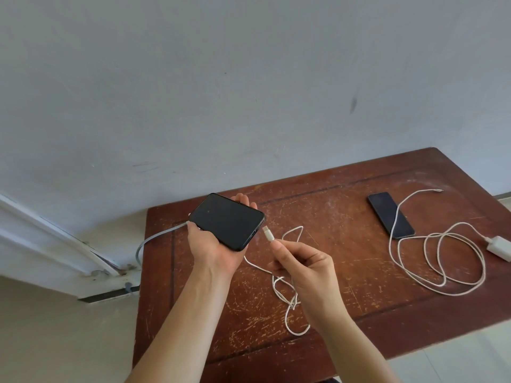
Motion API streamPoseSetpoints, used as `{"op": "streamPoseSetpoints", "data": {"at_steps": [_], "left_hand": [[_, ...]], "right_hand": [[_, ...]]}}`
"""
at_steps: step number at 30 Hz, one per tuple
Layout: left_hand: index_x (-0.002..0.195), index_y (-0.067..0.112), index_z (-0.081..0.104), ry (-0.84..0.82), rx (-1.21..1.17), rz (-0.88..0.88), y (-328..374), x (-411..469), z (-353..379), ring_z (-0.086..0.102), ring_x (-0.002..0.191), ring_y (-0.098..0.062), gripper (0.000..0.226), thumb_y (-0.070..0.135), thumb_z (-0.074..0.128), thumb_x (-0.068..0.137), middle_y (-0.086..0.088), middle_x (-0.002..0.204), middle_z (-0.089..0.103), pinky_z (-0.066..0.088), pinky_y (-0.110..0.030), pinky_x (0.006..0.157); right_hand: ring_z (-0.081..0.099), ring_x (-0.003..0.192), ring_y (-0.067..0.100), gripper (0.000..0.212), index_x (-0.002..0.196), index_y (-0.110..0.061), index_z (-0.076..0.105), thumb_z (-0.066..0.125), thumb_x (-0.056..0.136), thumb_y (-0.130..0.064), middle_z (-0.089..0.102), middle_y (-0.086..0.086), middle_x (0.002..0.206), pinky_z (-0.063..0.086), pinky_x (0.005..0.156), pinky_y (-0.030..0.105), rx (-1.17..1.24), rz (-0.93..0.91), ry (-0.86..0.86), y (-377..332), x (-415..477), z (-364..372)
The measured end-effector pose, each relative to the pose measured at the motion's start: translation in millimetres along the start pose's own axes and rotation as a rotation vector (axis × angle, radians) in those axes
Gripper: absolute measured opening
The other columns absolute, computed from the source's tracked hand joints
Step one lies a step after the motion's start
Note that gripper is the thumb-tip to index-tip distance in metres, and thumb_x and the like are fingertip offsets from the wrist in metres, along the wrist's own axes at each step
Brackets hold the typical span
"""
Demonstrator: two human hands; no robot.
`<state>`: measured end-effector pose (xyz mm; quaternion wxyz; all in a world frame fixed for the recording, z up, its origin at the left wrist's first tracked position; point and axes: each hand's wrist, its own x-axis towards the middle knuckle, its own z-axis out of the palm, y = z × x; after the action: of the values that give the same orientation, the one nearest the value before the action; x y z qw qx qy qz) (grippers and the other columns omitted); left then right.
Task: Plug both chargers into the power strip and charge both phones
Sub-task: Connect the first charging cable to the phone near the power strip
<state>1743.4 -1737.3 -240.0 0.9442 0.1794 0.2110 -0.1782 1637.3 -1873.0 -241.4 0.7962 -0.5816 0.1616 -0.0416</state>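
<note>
My left hand [214, 248] holds a black phone [226, 220] above the table's left part, screen up and dark. My right hand [300, 265] pinches the plug end [267, 233] of a white cable [290, 299], its tip a short gap from the phone's bottom edge. That cable trails in loops over the table below my hands. A second dark phone [390, 214] lies flat at the right. Beside it a second white cable [439, 261] lies coiled, joined to a white charger brick [499, 247] at the right edge. The power strip is hidden.
The brown scratched wooden table [359, 286] stands against a pale wall. A grey cord [154, 239] runs from behind my left hand off the table's left edge down to the floor. A white frame [55, 244] lies at the left.
</note>
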Motion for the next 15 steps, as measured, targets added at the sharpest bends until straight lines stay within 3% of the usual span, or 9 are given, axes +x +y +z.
{"op": "streamPoseSetpoints", "data": {"at_steps": [4, 8, 15], "left_hand": [[0.141, 0.008, 0.055, -0.012, 0.020, 0.052, 2.5, -3.0, 0.1, 0.074, 0.095, -0.034, 0.058, 0.045, 0.037, 0.102, -0.017, 0.113, 0.069, 0.063, -0.047, 0.077], [0.124, 0.007, 0.064, -0.032, 0.069, 0.099, 1.8, -5.6, -1.9, 0.075, 0.087, -0.031, 0.051, 0.044, 0.037, 0.101, -0.017, 0.104, 0.072, 0.064, -0.044, 0.076], [0.107, 0.007, 0.068, -0.045, 0.131, 0.140, -3.6, -5.5, -0.3, 0.074, 0.085, -0.029, 0.051, 0.045, 0.034, 0.100, -0.015, 0.098, 0.072, 0.061, -0.041, 0.077]], "right_hand": [[0.060, 0.059, 0.013, 0.025, 0.082, -0.023, 0.085, 0.081, 0.073, -0.046, 0.073, 0.001, 0.066, 0.046, 0.052, 0.018, -0.061, 0.006, 0.020, 0.7, -4.0, 3.8], [0.042, 0.045, 0.006, 0.029, 0.081, -0.023, 0.084, 0.079, 0.072, -0.050, 0.062, -0.005, 0.055, 0.034, 0.043, 0.017, -0.089, -0.014, 0.021, 2.2, -5.5, 4.5], [0.040, 0.042, 0.003, 0.021, 0.085, -0.026, 0.084, 0.076, 0.079, -0.044, 0.062, -0.008, 0.054, 0.033, 0.042, 0.015, -0.094, -0.045, -0.003, 0.7, -7.2, 4.2]]}}
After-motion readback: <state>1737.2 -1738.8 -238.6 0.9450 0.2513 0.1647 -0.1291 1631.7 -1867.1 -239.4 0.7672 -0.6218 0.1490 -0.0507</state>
